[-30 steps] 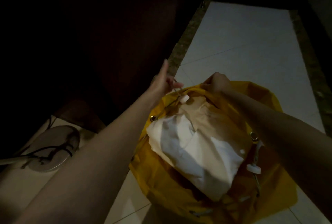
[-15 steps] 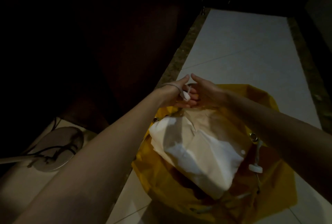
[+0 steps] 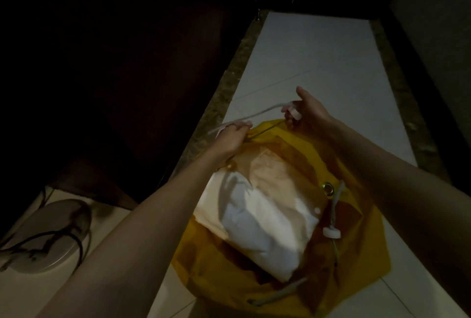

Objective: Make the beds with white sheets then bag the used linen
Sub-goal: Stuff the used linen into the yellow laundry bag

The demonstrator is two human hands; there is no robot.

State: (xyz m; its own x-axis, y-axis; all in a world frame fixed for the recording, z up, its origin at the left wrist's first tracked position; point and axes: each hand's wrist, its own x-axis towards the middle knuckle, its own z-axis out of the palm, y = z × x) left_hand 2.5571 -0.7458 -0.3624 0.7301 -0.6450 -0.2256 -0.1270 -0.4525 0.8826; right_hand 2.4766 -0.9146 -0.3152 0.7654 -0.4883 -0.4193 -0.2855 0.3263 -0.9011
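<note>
Left hand (image 3: 229,138) grips one end of a white cord (image 3: 257,113), fingers curled round it. Right hand (image 3: 309,113) pinches the other end by the toggle, thumb raised. Cord runs taut between them above the far rim of the yellow bag (image 3: 356,261). White linen (image 3: 265,226) fills the bag, standing on the tiled floor (image 3: 318,62).
</note>
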